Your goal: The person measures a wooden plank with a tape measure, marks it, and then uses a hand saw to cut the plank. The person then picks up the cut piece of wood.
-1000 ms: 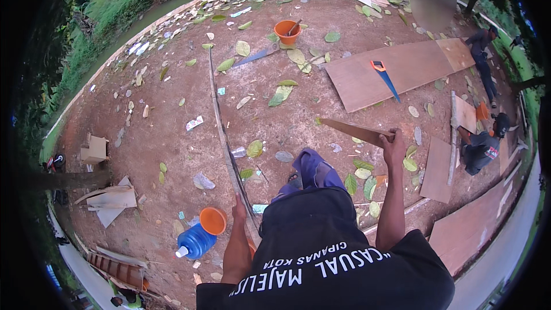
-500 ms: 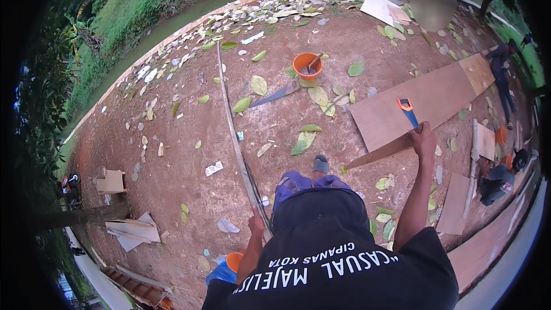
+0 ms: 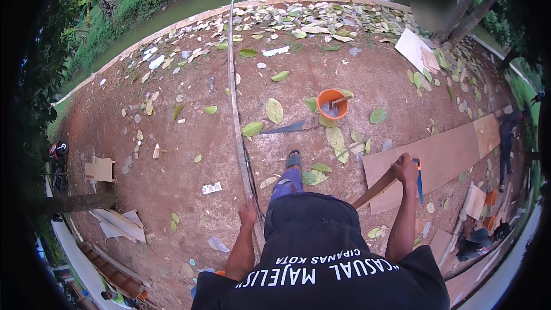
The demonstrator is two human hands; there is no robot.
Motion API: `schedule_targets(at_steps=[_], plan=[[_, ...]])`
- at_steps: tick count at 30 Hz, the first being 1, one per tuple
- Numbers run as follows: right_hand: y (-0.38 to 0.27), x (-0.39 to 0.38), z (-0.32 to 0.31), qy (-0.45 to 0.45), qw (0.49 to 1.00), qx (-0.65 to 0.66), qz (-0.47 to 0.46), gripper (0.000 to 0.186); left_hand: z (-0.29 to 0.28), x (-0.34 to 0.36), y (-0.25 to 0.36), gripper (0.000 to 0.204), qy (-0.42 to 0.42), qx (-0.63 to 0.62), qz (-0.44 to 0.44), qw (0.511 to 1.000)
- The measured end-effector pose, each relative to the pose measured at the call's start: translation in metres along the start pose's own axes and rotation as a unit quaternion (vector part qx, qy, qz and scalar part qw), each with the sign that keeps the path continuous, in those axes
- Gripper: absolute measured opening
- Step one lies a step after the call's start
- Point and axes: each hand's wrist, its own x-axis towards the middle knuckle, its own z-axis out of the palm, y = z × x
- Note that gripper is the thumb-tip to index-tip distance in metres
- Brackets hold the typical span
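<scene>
My left hand (image 3: 248, 211) is closed around a long, thin wooden pole (image 3: 234, 89), which slants away across the ground towards the leaf-strewn edge. My right hand (image 3: 406, 169) grips the end of a narrow wooden board (image 3: 376, 188), whose near end passes behind my body. Just beside that hand, a small handsaw (image 3: 419, 185) with a blue blade and orange-black handle appears to lie on a long plywood sheet (image 3: 442, 152); the hand covers no more than its edge. Ahead of me, a larger handsaw (image 3: 290, 126) rests on the soil near an orange bucket (image 3: 333, 104) with a wooden-handled tool inside.
Dry leaves lie thick along the low kerb (image 3: 275, 0) by the water. Pale board pieces (image 3: 414, 50) sit near tree trunks. Board scraps (image 3: 117, 224) and a small wooden box (image 3: 100, 169) are at left. Two people (image 3: 507, 140) are at the far right, one crouching.
I have stepped forward, a sandalled foot now ahead. Pole and narrow board have moved along with my hands. The small saw, farther ahead before, is now beside my right hand.
</scene>
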Motion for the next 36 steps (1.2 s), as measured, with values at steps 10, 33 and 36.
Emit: schedule_targets(at_steps=[10,33,36], plan=[[-0.096,0.073,0.051,-0.124,0.991,-0.03,0.03,0.032,-0.017,0.173,0.215,0.087,-0.166,0.007,0.061,0.984],[-0.093,0.05,0.007,0.184,0.88,0.094,0.428,0.022,0.112,0.379,0.532,0.104,-0.374,0.277,0.224,0.856],[-0.12,0.019,0.017,0.238,0.834,0.129,0.481,0.026,0.138,0.419,0.571,0.111,-0.307,0.367,0.288,0.83]])
